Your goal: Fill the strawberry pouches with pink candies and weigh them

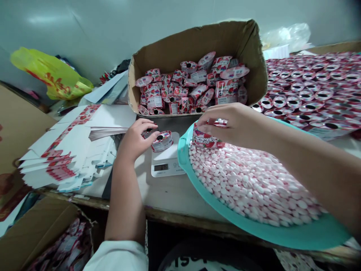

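Observation:
My left hand is closed around a small red-and-white candy box, mostly hidden by the fingers. Touching or close to its thumb is another oval candy box, standing upright with a dark opening on top. That box rests on a white digital scale whose lit display is too small to read surely. My right hand grips a strawberry-printed candy box lettered "Caramelo". It is at the left end of a turquoise basin, against pale pink candies.
Behind the scale, a cardboard carton holds many candy boxes. Upright boxes crowd the right. Flat printed cartons lie stacked at left, near a yellow bag. Another carton with packaging sits below the table edge.

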Available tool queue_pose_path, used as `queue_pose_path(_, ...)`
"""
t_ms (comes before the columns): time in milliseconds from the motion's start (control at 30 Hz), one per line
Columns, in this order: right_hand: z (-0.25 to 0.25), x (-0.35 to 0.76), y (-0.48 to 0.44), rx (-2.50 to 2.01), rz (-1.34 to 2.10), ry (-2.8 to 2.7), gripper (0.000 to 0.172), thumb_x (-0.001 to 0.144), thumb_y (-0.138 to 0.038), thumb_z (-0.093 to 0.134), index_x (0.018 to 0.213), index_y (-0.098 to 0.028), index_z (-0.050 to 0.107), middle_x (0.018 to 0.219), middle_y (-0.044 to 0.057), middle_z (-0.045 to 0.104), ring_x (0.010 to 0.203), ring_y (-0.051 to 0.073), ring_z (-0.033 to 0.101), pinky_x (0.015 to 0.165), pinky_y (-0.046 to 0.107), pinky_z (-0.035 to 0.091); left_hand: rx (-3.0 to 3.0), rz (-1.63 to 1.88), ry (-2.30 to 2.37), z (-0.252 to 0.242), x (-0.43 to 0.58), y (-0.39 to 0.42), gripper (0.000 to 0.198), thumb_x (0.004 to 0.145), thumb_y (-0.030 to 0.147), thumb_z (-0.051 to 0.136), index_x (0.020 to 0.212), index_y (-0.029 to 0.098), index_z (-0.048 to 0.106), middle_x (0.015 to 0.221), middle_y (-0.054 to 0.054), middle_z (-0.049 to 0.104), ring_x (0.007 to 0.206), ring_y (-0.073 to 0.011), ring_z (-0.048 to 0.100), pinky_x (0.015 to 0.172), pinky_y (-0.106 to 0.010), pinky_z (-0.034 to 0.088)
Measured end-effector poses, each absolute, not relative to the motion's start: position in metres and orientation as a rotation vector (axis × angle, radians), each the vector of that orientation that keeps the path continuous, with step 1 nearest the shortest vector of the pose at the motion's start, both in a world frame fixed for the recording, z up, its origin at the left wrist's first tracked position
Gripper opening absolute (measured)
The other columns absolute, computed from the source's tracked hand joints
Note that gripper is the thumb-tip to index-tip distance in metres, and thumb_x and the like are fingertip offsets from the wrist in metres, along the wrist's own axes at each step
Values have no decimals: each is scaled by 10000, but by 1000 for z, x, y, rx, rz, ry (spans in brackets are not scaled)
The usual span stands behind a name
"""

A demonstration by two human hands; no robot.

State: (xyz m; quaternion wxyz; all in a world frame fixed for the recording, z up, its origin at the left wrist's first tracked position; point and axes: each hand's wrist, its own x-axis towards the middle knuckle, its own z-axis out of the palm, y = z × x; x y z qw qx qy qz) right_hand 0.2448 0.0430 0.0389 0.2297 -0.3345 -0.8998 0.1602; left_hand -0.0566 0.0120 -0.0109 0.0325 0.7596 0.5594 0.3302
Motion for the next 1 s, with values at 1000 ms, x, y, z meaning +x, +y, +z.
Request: queue_pose_path(1000,40,251,44,-1078,280,-2475,270,863,-473,610,951,-287,786,864,10,770,657,183,655,617,331,441,1940,298,1879,-17,-53,10,911,749,378,780,1539,216,357,1555,-168,451,1351,-333,534,1092,-451,459)
